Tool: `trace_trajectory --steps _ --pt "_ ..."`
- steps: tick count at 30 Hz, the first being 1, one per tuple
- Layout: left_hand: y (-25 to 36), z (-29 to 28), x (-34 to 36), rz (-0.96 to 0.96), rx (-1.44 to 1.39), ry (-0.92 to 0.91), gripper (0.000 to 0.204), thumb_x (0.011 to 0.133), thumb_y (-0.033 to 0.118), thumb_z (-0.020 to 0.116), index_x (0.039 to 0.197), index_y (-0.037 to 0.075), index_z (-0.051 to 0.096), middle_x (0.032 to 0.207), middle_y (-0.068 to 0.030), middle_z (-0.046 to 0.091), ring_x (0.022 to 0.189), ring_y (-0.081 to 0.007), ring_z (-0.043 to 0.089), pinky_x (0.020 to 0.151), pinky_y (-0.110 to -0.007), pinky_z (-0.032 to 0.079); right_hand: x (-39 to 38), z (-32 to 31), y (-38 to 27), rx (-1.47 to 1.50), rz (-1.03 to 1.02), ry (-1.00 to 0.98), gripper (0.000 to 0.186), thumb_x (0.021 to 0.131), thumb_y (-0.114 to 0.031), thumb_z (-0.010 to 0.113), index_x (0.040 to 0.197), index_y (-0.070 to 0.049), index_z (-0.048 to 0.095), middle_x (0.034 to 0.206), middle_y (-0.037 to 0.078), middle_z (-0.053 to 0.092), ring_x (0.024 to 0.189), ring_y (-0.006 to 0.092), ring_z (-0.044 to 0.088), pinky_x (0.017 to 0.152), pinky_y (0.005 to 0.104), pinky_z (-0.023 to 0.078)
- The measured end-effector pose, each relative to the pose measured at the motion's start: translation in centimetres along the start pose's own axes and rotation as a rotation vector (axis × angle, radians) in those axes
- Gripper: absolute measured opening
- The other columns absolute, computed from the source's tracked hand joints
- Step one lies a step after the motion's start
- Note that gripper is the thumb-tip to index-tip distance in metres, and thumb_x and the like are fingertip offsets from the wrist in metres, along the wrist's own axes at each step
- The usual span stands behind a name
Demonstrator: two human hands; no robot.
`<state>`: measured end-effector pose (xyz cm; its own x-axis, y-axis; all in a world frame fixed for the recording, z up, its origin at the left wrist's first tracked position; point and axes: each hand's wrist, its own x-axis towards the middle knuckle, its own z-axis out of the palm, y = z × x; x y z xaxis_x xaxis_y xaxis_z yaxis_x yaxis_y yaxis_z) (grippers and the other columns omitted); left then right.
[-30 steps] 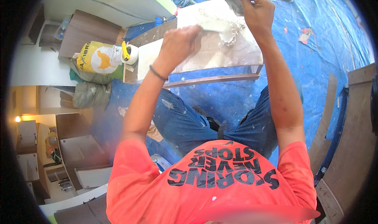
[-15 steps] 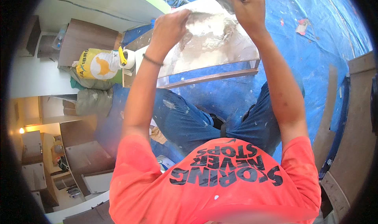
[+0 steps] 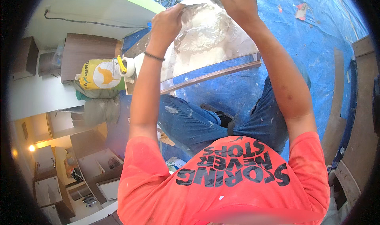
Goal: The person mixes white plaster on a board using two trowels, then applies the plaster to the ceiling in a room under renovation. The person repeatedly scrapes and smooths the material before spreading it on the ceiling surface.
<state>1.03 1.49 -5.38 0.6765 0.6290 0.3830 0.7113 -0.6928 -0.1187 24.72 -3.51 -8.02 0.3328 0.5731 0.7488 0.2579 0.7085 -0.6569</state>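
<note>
Above the white-smeared board, both of your hands meet at the top of the frame around a clear plastic bag holding a white, powdery lump. Your left hand, a thin dark band on its wrist, has its grip closed on the bag's left edge; your right hand is clenched on the bag's upper part, fingers curled over it, though its fingertips run out of frame. The bag hangs over the far half of the board, whose near edge is a brown wooden strip lying on the blue tarpaulin that covers the floor. Your knees in paint-flecked blue jeans sit just beside that near edge, and your orange shirt fills the bottom of the view. Off the board's left corner stands a yellow sack with a roll of white tape against it, and a grey sack slumped below. Wooden planks lie along the tarpaulin's right side.
</note>
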Motion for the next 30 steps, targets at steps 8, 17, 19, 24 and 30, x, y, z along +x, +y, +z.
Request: trace_trajectory --steps 8,17,19,24,30 --pt "-0.1 -1.3 -2.5 -0.018 -0.113 -0.177 0.023 0.09 0.009 0.06 0.11 0.007 0.071 0.082 -0.0209 0.067 0.078 -0.0419 0.068 0.068 -0.048 0.053 -0.4 -0.5 -0.7 0.02 0.041 -0.02 0.019 0.095 -0.013 0.067 0.107 -0.002 0.076 0.096 0.018 0.074 0.086 0.0327 0.072 0.076 0.037 0.054" --pt "0.2 4.1 -1.0 -0.001 0.046 -0.108 0.023 0.093 0.018 0.06 0.112 0.014 0.071 0.091 -0.0189 0.072 0.084 -0.0405 0.07 0.075 -0.051 0.055 -0.3 -0.2 0.0 0.02 0.004 -0.006 0.019 0.093 -0.011 0.068 0.108 -0.001 0.076 0.096 0.019 0.073 0.086 0.0331 0.072 0.075 0.0377 0.054" --pt "1.8 1.7 -2.6 -0.012 -0.028 -0.2 0.021 0.092 0.018 0.061 0.11 0.012 0.071 0.087 -0.0198 0.071 0.082 -0.0408 0.069 0.072 -0.05 0.055 -0.8 -0.3 0.1 0.004 0.055 -0.01 0.02 0.093 -0.012 0.068 0.108 -0.002 0.076 0.096 0.019 0.073 0.085 0.0333 0.072 0.075 0.0374 0.054" --pt "-1.2 -2.0 0.7 0.009 -0.031 -0.123 0.017 0.093 0.018 0.061 0.107 0.011 0.07 0.081 -0.0212 0.068 0.078 -0.0429 0.068 0.068 -0.05 0.053 0.2 -0.3 0.5 0.01 0.103 0.035 0.022 0.092 -0.014 0.07 0.11 -0.002 0.076 0.096 0.019 0.074 0.085 0.0332 0.072 0.074 0.0368 0.054" --pt "-1.6 5.6 0.3 -0.003 0.058 -0.046 0.023 0.094 0.014 0.058 0.112 0.015 0.071 0.105 -0.0168 0.073 0.09 -0.0374 0.07 0.077 -0.05 0.055 -0.3 0.0 0.5 0.021 0.064 0.066 0.023 0.093 -0.016 0.071 0.11 -0.001 0.076 0.096 0.018 0.075 0.082 0.0293 0.073 0.073 0.0352 0.054"
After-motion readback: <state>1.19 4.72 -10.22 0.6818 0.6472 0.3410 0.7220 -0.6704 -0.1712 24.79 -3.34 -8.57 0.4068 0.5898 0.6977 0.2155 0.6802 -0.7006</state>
